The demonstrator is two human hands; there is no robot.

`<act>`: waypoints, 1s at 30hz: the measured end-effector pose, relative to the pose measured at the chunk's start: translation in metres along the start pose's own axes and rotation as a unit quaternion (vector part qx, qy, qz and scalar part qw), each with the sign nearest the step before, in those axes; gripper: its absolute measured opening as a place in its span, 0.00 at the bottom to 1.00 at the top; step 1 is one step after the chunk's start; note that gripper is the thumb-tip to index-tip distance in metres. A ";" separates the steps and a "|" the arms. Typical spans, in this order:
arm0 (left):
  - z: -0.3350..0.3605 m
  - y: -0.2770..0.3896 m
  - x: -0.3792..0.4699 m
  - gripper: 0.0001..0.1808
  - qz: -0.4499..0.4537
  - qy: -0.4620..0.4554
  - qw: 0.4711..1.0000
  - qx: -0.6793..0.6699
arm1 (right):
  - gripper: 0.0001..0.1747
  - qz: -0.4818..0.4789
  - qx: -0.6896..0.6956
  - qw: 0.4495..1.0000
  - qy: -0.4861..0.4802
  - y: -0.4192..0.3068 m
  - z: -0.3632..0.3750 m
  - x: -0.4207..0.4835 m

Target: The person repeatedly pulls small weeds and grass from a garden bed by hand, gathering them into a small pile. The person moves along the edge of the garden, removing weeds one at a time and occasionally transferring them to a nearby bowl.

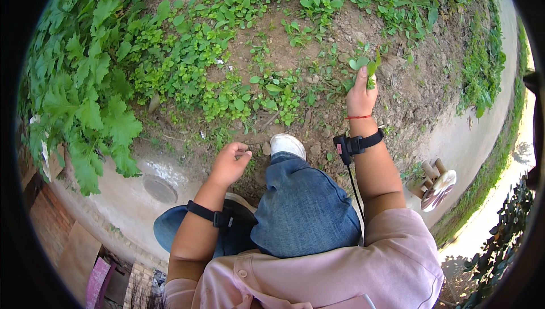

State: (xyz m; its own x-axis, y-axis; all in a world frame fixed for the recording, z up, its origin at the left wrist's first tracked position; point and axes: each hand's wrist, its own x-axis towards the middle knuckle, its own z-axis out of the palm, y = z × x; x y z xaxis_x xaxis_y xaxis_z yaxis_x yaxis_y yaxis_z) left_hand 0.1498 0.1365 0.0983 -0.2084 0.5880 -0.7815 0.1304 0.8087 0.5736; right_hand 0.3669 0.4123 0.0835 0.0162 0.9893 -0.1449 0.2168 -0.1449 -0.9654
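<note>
Out over the soil, my right hand (362,95) grips a small bunch of green leaves (371,68) between thumb and fingers. Whether their stems are still rooted is hidden. A red cord circles that wrist, and a black strap with a small device (347,149) sits on the forearm. My left hand (230,163) hovers beside my white shoe (288,145), fingers curled loosely, with nothing visible in it. Low leafy seedlings (279,96) grow in the bare soil (255,49) before me.
Large-leaved plants (96,91) crowd the left side. Behind me runs a concrete path (127,200) with a round cover (160,189). A small stool (438,187) lies tipped over at the right. Boards (78,249) and a pink object (97,281) are at lower left.
</note>
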 end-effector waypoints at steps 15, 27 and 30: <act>-0.002 -0.006 0.001 0.15 -0.007 0.021 1.000 -0.011 | 0.24 -0.173 -0.377 0.894 -0.171 0.044 0.053 -0.007; -0.028 0.012 0.036 0.34 0.116 0.303 0.938 0.119 | 0.29 -0.321 -0.422 0.730 -0.431 0.039 0.060 -0.073; -0.034 0.012 0.032 0.35 0.087 0.291 0.945 0.120 | 0.26 -0.365 -0.412 0.703 -0.451 0.053 0.069 -0.068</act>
State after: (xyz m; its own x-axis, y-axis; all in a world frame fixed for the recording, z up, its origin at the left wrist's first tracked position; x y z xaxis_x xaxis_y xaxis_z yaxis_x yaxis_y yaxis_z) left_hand 0.1121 0.1642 0.0883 -0.6519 0.6600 -0.3735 0.4130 0.7221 0.5550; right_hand 0.3101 0.3363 0.0272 -0.9377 0.3284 -0.1132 0.3428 0.8217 -0.4553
